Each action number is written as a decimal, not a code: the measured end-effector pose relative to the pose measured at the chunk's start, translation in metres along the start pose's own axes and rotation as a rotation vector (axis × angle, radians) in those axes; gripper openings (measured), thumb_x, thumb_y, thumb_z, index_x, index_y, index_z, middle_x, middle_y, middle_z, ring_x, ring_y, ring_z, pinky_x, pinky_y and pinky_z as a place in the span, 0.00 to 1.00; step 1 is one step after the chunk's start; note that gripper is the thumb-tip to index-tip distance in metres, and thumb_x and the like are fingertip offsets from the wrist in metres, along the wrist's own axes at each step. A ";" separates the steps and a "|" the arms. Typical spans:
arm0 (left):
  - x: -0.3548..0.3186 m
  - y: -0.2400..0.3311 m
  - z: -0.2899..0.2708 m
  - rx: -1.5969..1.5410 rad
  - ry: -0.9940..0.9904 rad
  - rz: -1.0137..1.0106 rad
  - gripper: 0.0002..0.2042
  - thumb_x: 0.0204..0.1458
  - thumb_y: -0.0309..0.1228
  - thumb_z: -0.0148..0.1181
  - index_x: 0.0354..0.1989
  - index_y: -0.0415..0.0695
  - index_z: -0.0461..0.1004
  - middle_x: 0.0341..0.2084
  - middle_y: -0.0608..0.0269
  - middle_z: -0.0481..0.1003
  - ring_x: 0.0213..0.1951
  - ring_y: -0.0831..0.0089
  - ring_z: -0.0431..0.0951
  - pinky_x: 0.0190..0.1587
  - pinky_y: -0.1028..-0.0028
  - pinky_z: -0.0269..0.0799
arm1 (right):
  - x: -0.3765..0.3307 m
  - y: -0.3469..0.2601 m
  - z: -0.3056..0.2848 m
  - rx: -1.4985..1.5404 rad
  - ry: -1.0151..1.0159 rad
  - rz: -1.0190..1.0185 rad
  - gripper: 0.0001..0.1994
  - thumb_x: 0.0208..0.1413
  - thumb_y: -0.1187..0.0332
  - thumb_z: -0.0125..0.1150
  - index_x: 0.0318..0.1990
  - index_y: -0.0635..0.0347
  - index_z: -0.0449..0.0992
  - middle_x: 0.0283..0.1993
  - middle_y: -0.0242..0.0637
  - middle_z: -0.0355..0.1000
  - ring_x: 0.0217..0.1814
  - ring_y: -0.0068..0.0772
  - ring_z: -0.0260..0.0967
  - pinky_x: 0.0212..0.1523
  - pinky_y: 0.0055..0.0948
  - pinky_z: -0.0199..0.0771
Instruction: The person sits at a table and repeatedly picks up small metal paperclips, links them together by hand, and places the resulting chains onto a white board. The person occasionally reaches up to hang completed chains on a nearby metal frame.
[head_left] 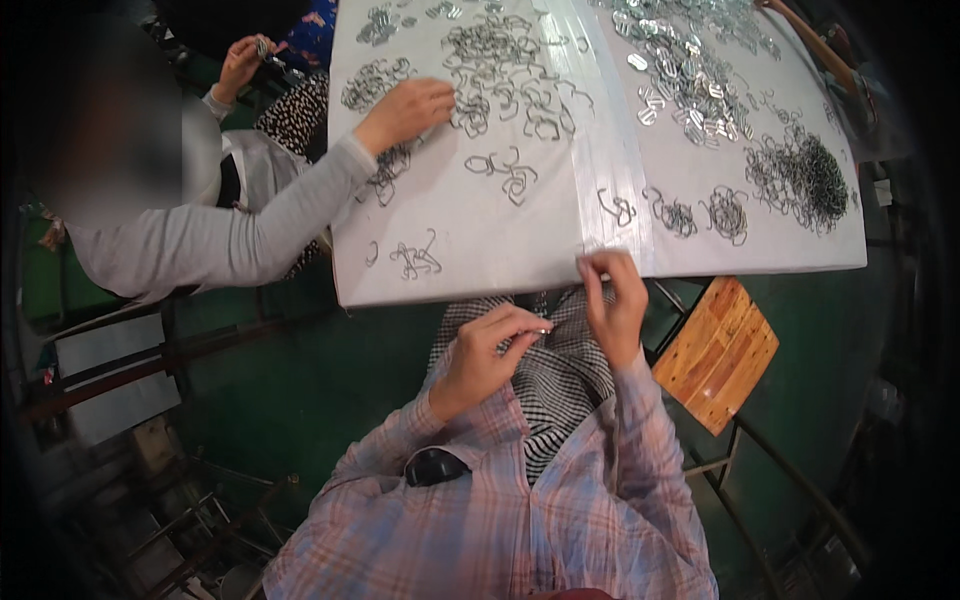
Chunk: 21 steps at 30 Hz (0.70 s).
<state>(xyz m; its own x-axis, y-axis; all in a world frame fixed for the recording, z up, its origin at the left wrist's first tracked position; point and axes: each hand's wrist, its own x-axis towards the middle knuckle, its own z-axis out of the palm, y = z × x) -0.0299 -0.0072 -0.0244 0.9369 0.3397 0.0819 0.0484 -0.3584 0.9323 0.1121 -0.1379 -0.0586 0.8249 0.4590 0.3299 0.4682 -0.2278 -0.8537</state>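
Observation:
My left hand [487, 352] is closed in a pinch in front of my lap, with a small shiny metal piece [543, 331] showing at its fingertips. To its right, my right hand [617, 302] is raised at the table's near edge, thumb and fingers drawn together; whatever they hold is too small to make out. Just beyond it on the white tabletop [480, 245] lie a few bent wire hooks [617, 208]. More such hooks form small heaps [727, 215] to the right, and a loose cluster [415, 258] lies at the near left.
A co-worker's hand [408, 112] reaches over hook piles from the left. Flat metal buckles [700, 95] and a dense dark heap [812, 185] cover the right half. Another person's arm [808, 38] shows at the far right. A wooden stool [718, 355] stands right of my lap.

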 end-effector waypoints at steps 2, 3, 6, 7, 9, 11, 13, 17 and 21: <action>-0.005 -0.004 0.002 -0.015 0.006 0.001 0.11 0.47 0.15 0.63 0.38 0.40 0.82 0.33 0.57 0.80 0.36 0.67 0.81 0.39 0.74 0.76 | 0.029 0.011 0.023 0.003 -0.035 -0.029 0.03 0.52 0.81 0.62 0.34 0.66 0.76 0.32 0.42 0.70 0.30 0.40 0.70 0.32 0.31 0.70; -0.006 -0.007 0.003 -0.017 0.010 0.005 0.11 0.48 0.15 0.63 0.38 0.40 0.82 0.33 0.57 0.80 0.36 0.67 0.81 0.39 0.74 0.75 | 0.044 0.017 0.033 -0.019 -0.061 -0.013 0.03 0.52 0.79 0.62 0.34 0.64 0.76 0.32 0.42 0.70 0.31 0.43 0.70 0.32 0.34 0.70; -0.005 -0.013 0.006 -0.027 0.017 0.016 0.10 0.48 0.15 0.62 0.38 0.40 0.82 0.33 0.57 0.80 0.36 0.67 0.81 0.39 0.74 0.75 | 0.090 0.043 0.065 -0.131 -0.039 -0.020 0.02 0.52 0.75 0.62 0.33 0.62 0.76 0.34 0.43 0.71 0.36 0.48 0.72 0.35 0.39 0.72; -0.005 -0.015 0.006 -0.032 0.025 0.019 0.10 0.48 0.15 0.62 0.38 0.40 0.82 0.33 0.57 0.80 0.36 0.67 0.81 0.39 0.74 0.75 | 0.101 0.047 0.075 -0.213 -0.085 -0.019 0.03 0.52 0.74 0.62 0.33 0.61 0.75 0.35 0.42 0.71 0.37 0.48 0.72 0.36 0.40 0.72; -0.005 -0.018 0.005 -0.041 0.031 0.026 0.10 0.49 0.16 0.62 0.39 0.41 0.81 0.34 0.57 0.79 0.36 0.66 0.81 0.38 0.73 0.76 | 0.117 0.053 0.094 -0.378 -0.177 -0.024 0.04 0.52 0.72 0.63 0.33 0.61 0.75 0.37 0.41 0.71 0.40 0.48 0.72 0.39 0.42 0.73; -0.008 -0.020 0.005 -0.054 0.034 0.025 0.10 0.50 0.16 0.62 0.39 0.41 0.81 0.34 0.57 0.79 0.36 0.65 0.81 0.38 0.72 0.76 | 0.120 0.057 0.099 -0.507 -0.264 -0.047 0.06 0.53 0.72 0.61 0.36 0.61 0.72 0.41 0.43 0.70 0.45 0.49 0.71 0.41 0.44 0.74; -0.005 -0.023 0.006 -0.056 0.045 0.041 0.10 0.50 0.17 0.61 0.39 0.41 0.81 0.34 0.57 0.79 0.36 0.65 0.81 0.38 0.72 0.76 | 0.120 0.062 0.097 -0.586 -0.297 -0.081 0.06 0.53 0.72 0.58 0.37 0.62 0.69 0.41 0.44 0.69 0.46 0.50 0.70 0.41 0.45 0.74; -0.003 -0.024 0.006 -0.090 -0.001 0.001 0.10 0.49 0.17 0.62 0.39 0.41 0.82 0.36 0.57 0.80 0.38 0.66 0.81 0.40 0.73 0.76 | 0.116 0.064 0.087 -0.600 -0.318 -0.143 0.05 0.56 0.73 0.52 0.37 0.63 0.65 0.39 0.46 0.68 0.45 0.52 0.70 0.40 0.45 0.73; 0.000 -0.027 0.007 -0.113 -0.010 -0.005 0.10 0.50 0.17 0.62 0.40 0.41 0.82 0.36 0.58 0.80 0.39 0.67 0.81 0.40 0.73 0.76 | 0.116 0.071 0.086 -0.445 -0.276 -0.162 0.08 0.52 0.80 0.55 0.38 0.64 0.66 0.36 0.48 0.69 0.39 0.55 0.69 0.38 0.44 0.70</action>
<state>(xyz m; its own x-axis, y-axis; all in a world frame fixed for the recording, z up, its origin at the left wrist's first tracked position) -0.0287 -0.0037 -0.0519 0.9403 0.3322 0.0746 0.0139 -0.2564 0.9665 0.2143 -0.0273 -0.1155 0.6452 0.7131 0.2743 0.7209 -0.4493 -0.5277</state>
